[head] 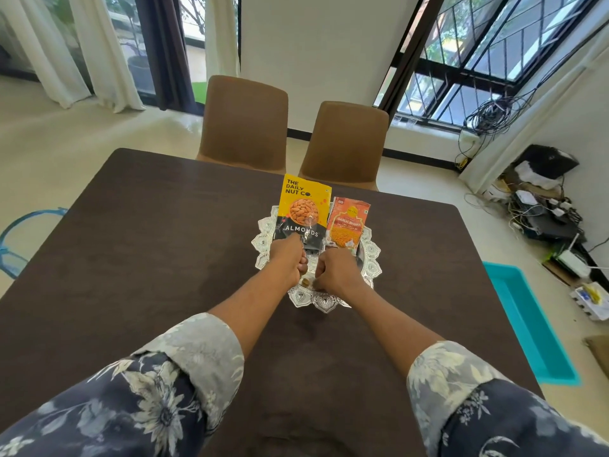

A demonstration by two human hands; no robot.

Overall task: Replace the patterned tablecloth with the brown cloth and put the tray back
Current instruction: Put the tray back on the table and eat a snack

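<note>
Floral sleeves [171, 390] in the foreground, both forearms reaching out. Brown cloth [131, 258] covers the table. Silver tray [316, 302] sits on the cloth near table centre. Left hand [290, 257] and right hand [333, 268] are over the tray, fingers curled; cannot tell what either grips. Almond packet [303, 209] is at the left hand, orange packet [347, 225] at the right. Two chairs [245, 123] beyond.

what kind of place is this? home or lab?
Most likely a home dining room: a brown cloth spread as a tablecloth, two chairs pushed up to it, long curtains, and a silver tray with an almond pack.
</note>
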